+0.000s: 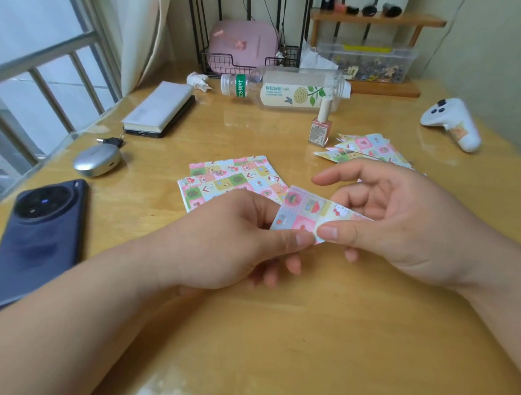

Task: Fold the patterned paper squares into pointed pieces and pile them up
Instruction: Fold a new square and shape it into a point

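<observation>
Folded paper strip [309, 213] is held over the table, long axis left to right. Left hand [239, 238] pinches its near left corner; right hand [401, 221] pinches beside it, thumb on top. Pile of pointed pieces [372, 148] lies beyond the right hand, the nearer one; a nail polish bottle [320, 129] stands beside that pile.

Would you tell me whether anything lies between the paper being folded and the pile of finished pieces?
Nothing visible does. The left hand and right hand pinch the paper before the pile; only the right hand lies between. The nail polish bottle stands to its left.
</observation>
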The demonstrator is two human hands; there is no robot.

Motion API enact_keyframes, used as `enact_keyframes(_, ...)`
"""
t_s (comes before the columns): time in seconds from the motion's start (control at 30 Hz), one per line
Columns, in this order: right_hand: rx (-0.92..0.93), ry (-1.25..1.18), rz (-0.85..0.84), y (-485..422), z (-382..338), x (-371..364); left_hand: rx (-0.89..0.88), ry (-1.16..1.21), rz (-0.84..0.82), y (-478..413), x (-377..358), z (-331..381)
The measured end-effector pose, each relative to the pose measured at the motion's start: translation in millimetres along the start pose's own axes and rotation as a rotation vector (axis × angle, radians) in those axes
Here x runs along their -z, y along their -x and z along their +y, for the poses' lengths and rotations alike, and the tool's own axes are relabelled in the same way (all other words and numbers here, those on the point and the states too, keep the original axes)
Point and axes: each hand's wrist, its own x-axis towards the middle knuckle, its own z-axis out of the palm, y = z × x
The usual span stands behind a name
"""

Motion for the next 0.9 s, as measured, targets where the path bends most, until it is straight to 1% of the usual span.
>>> enact_keyframes(0.1,-0.016,-0.004,-0.005,1.2,-1.3,-2.4,0.013,0.083,-0.019,0.3,-5.4,0.4)
enact_keyframes(0.27,-0.063,-0.002,0.001,3.3,-4.3,-5.0,0.011,0.033,0.055,-1.5,-4.8,-3.4)
enact_keyframes(0.37,-0.095,0.049,0.017,4.1,-7.1,-7.9,0.008,0.009,0.073,-1.3,-7.2,-0.8)
enact_keyframes(0.63,-0.159,0.074,0.015,3.6,-6.5,-4.7,0.028,0.077,0.064,-0.6,-7.8,1.8)
enact_keyframes(0.77,-0.151,0.047,0.028,2.8,-7.9,11.8,0.025,0.115,0.075,-1.3,-3.1,-1.4)
enact_keyframes(0.8,-0.149,0.045,0.061,1.8,-7.4,19.8,0.026,0.119,0.079,-1.8,-1.6,-2.8)
enact_keyframes(0.83,-0.147,0.052,0.129,0.5,-5.9,29.8,0.030,0.121,0.083,-2.1,-0.2,-4.2)
enact_keyframes(0.9,-0.126,0.057,0.329,-3.0,-1.5,52.9,0.041,0.155,0.100,-2.9,1.4,-6.9)
